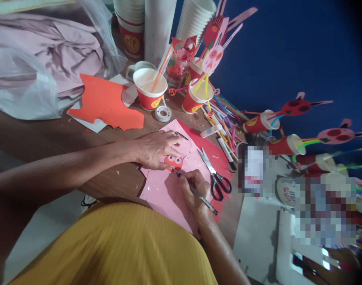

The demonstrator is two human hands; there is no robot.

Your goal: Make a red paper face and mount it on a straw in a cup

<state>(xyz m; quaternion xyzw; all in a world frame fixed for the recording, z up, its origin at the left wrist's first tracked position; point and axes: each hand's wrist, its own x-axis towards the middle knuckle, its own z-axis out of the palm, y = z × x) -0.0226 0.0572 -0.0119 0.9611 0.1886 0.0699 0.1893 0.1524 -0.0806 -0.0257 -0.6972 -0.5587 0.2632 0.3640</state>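
Pink paper (165,190) lies on the bench (50,134) before us, our left hand (155,149) pressing a red cutout face (173,162) flat onto it while our right hand (192,190) grips a pen (195,192) at its edge, scissors (215,176) just beside.

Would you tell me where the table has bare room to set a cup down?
Bare wood lies between the orange paper and the left hand. It is crowded from the scissors to the straws and the lying cups. The right hand holds a pen.
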